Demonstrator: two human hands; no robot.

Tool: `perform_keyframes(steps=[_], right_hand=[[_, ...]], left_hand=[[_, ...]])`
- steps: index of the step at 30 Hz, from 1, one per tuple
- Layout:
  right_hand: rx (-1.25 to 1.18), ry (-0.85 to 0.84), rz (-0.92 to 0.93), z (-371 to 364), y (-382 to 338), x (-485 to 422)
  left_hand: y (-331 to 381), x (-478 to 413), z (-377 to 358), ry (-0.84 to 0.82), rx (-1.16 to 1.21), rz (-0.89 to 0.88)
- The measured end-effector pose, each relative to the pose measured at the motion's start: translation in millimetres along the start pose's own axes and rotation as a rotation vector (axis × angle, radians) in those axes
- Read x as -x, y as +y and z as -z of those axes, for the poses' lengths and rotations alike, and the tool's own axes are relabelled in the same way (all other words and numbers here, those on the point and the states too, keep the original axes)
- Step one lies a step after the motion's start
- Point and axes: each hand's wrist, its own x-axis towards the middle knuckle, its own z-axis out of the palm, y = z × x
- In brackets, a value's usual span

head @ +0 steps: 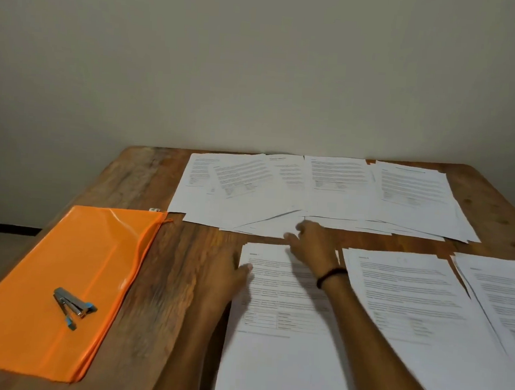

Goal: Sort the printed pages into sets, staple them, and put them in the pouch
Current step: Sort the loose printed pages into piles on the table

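Observation:
Loose printed pages (pixel 326 193) lie spread in overlapping sheets along the far side of the wooden table (pixel 161 249). Three stacks sit nearer me: a left stack (pixel 282 349), a middle stack (pixel 408 290) and a right stack (pixel 502 297). My left hand (pixel 229 276) rests flat at the left stack's left edge, thumb on the paper. My right hand (pixel 310 244) reaches over that stack's top edge, fingers loosely bent beside the near edge of the spread pages; it is blurred. An orange zip pouch (pixel 62 272) lies at the left with a metal stapler (pixel 73 305) on top.
A plain wall rises behind the table. The table's left edge runs diagonally beside the pouch, with floor beyond. A strip of bare wood separates the pouch from the stacks.

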Motion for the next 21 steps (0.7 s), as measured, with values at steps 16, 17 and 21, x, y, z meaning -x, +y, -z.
perform_keyframes(steps=[16, 17, 21], right_hand=[[-0.073, -0.02, -0.133, -34.5, -48.6, -145.9], [0.01, -0.009, -0.13, -36.5, -49.2, -140.7], [0.112, -0.016, -0.072, -46.7, -48.2, -130.7]], left_hand=[[-31.8, -123.0, -2.3, 0.004, -0.317, 0.016], [-31.9, -122.2, -2.8, -0.003, -0.296, 0.019], [-31.8, -116.4, -5.1, 0.023, -0.227, 0.016]])
